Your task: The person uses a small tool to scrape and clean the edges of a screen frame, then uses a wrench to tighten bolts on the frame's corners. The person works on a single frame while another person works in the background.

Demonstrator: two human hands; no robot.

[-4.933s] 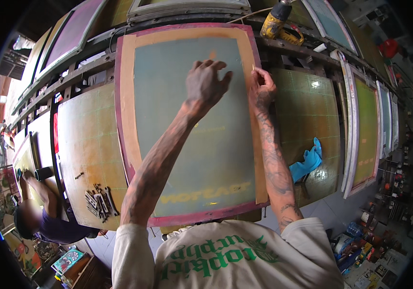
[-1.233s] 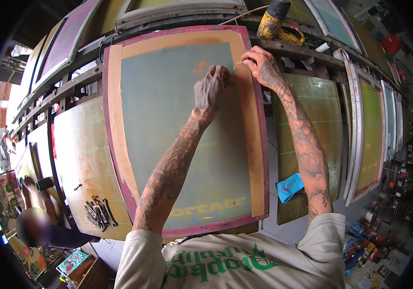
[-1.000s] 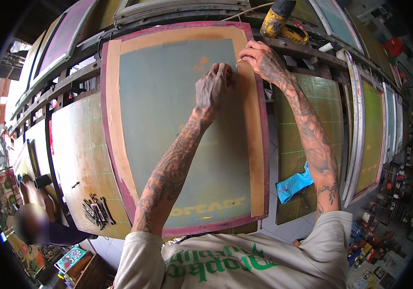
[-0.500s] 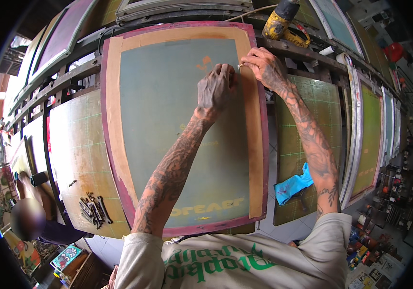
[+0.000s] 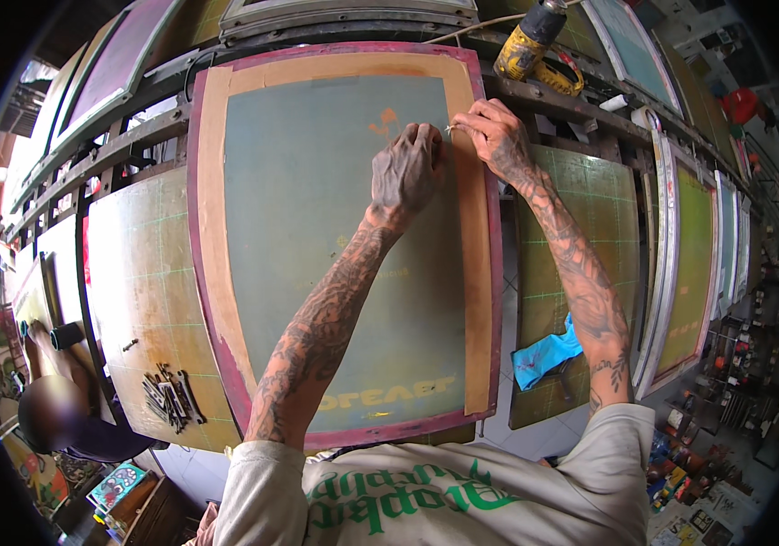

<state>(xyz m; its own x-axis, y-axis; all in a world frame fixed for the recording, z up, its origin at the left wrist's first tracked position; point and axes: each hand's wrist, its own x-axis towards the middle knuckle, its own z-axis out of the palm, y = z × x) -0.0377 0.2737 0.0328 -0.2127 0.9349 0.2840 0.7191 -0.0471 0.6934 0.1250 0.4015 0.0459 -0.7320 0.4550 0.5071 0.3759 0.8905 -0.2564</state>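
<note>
Over the upper right of the silkscreen frame (image 5: pixel 195 182), which lay before me, my right hand (image 5: pixel 495 135) pinched a thin pale sliver (image 5: pixel 449 128) between thumb and fingertips, by the brown tape border (image 5: pixel 477 300). My left hand (image 5: pixel 407 167) was curled over the grey-green mesh (image 5: pixel 289 182) just beside it; I couldn't tell whether its hidden fingers held anything or touched the surface. To my mind, too hard a poke with the sliver might scratch the mesh coating, and a dragging right wrist might lift the tape's edge. Beyond the frame's far right corner lay a heat gun (image 5: pixel 524 50).
</note>
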